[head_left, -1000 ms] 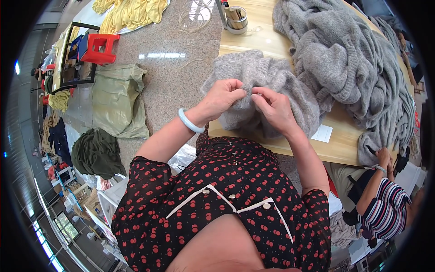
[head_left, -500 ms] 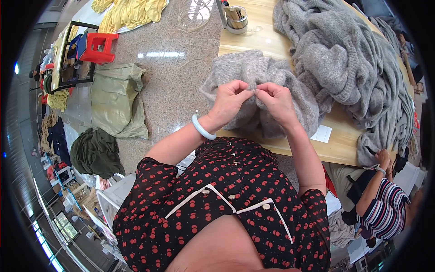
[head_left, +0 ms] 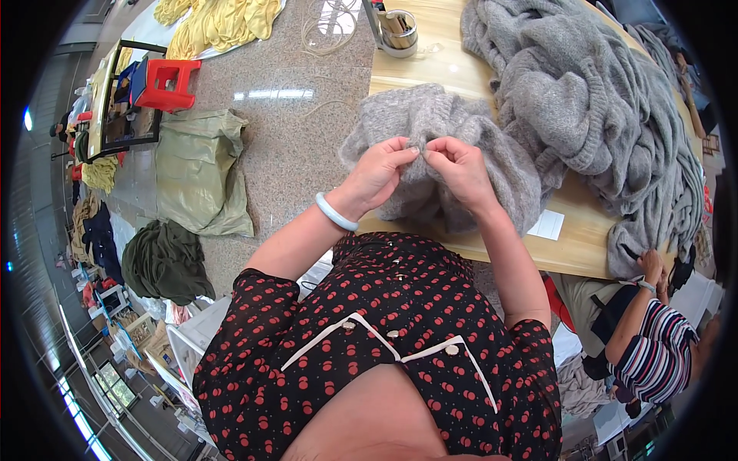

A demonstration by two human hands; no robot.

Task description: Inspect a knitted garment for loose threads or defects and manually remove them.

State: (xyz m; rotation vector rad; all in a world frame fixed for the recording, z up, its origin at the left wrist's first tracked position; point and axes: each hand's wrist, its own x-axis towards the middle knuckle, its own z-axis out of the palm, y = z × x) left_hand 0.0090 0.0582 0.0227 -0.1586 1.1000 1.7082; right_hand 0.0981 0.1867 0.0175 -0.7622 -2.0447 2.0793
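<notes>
A fuzzy grey knitted garment (head_left: 492,165) lies bunched at the left edge of a pale wooden table (head_left: 453,73), partly hanging over the near side. My left hand (head_left: 378,175), with a pale bangle on its wrist, pinches a small fold of this knit between thumb and fingertips. Close beside it, my right hand (head_left: 463,175) pinches the same fold, thumb against fingers. The two sets of fingertips almost meet. Any thread or small item between them is too small to make out.
A large heap of grey knitwear (head_left: 569,100) covers the table's right side. A tool cup (head_left: 399,34) stands at the far edge, a white paper (head_left: 547,225) nearer. A co-worker (head_left: 653,338) handles grey knit at right. On the floor are a green sack (head_left: 201,173) and a red stool (head_left: 171,83).
Both hands have shifted slightly left, still pinching the grey knit. The fingertips have moved a little apart and the fold between them shows more.
</notes>
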